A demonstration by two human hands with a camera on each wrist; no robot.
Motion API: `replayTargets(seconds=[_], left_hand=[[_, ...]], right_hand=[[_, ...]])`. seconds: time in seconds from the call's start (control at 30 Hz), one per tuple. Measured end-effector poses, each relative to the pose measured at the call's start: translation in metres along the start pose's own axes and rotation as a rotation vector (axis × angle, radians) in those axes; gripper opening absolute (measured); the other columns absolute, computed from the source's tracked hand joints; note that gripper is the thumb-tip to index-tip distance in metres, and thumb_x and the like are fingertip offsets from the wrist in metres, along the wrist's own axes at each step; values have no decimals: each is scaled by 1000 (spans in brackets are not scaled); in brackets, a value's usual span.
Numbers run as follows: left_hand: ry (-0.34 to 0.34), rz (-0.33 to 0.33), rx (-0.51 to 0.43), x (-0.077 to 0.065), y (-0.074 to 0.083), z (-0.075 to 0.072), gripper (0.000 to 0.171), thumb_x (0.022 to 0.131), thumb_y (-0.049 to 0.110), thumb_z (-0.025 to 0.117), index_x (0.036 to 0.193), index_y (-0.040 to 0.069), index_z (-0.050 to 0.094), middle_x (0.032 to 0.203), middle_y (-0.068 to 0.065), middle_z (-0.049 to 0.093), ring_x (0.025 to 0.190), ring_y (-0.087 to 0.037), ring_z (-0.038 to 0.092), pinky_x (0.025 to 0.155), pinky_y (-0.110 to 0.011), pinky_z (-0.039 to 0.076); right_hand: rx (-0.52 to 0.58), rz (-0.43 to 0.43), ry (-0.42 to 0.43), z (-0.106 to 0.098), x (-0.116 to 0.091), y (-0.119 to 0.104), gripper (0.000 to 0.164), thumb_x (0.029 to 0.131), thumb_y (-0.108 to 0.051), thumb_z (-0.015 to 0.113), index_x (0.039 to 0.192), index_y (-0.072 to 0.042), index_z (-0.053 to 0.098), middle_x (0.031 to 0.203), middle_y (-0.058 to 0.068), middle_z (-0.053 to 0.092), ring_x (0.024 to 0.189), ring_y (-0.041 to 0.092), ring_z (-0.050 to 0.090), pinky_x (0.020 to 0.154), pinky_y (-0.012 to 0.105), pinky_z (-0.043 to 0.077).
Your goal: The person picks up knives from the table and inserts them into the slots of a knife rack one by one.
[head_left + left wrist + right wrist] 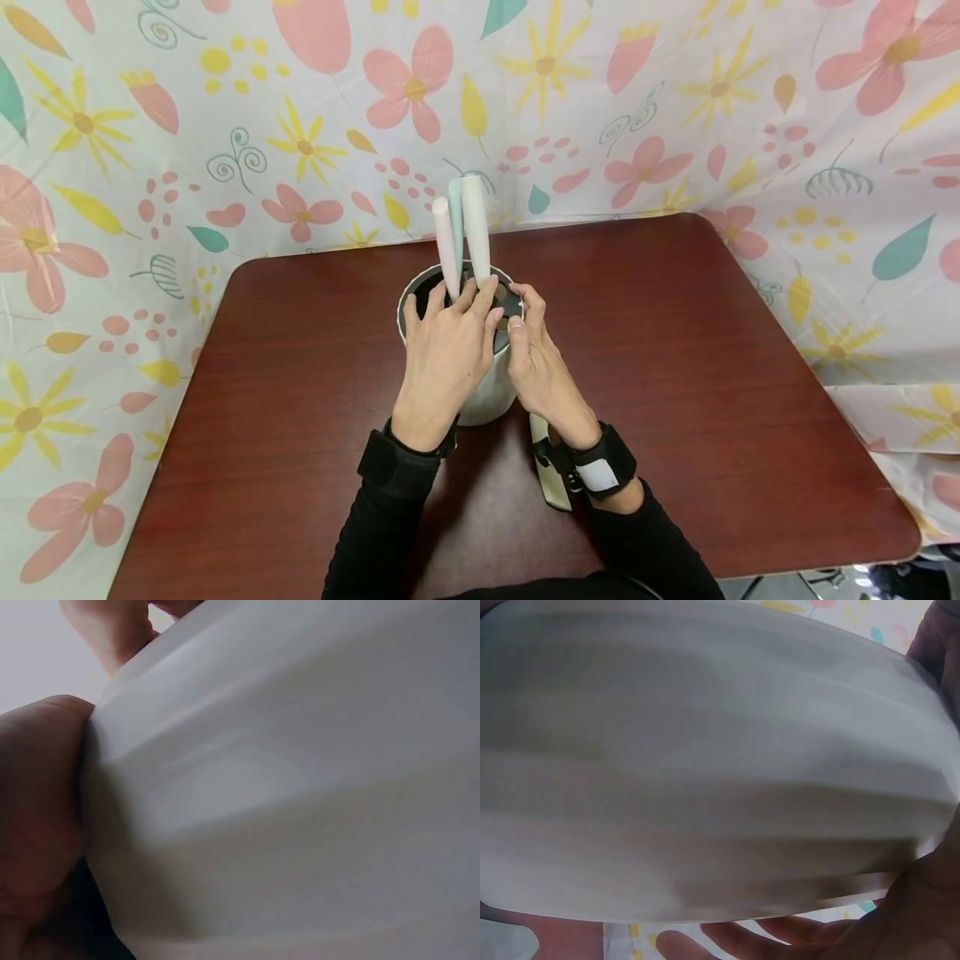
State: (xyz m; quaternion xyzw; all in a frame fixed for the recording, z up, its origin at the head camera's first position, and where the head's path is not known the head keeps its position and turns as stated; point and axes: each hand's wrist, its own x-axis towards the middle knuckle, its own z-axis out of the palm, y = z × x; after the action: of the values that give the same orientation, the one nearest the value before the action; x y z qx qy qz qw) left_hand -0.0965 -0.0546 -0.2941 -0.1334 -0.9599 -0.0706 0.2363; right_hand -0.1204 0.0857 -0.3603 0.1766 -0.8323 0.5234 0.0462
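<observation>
A white, ribbed, round utensil holder (491, 392) stands upright before me, with a dark slotted insert (425, 296) in its mouth. Pink, pale blue and cream handles (476, 229) rise out of it. My left hand (447, 358) lies over the mouth, its spread fingers reaching down to the insert beside the handles; some fingertips are hidden. At the right side, my right hand (543, 367) grips the rim between thumb and forefinger. Ribbed white wall of the holder fills most of the left wrist view (285, 772) and right wrist view (705, 765).
A flat cream piece (551, 483) with a dark edge lies on the brown table (712, 375), partly under my right wrist. Behind and at both sides hangs a floral cloth (540, 108). The table's far edge is just behind the holder.
</observation>
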Motion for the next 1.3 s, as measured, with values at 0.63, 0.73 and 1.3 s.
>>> replayTargets(seconds=[0.63,0.73,1.3], left_hand=[[128,28,80,1,5,-3,41,105,39,54,140,19,60,128,-5,70,121,-37,60,100,-57,49],[164,34,84,1,5,-7,40,105,39,53,138,19,63,130,-5,70,123,-38,60,100,-55,50],[430,36,-94,-12,-2,-32,29,105,31,53,118,9,66,120,-10,68,119,-33,58,103,-48,46]], right_hand=[[-59,54,-30,-14,-3,-11,46,112,-41,19,156,-30,20,162,13,31,149,33,37,111,60,40],[-72,40,-27,-16,-3,-12,47,112,-41,20,157,-29,22,163,13,31,151,33,35,113,61,39],[-116,-102,154,-35,-13,-37,46,112,-39,28,157,-31,35,160,3,39,146,20,42,117,49,37]])
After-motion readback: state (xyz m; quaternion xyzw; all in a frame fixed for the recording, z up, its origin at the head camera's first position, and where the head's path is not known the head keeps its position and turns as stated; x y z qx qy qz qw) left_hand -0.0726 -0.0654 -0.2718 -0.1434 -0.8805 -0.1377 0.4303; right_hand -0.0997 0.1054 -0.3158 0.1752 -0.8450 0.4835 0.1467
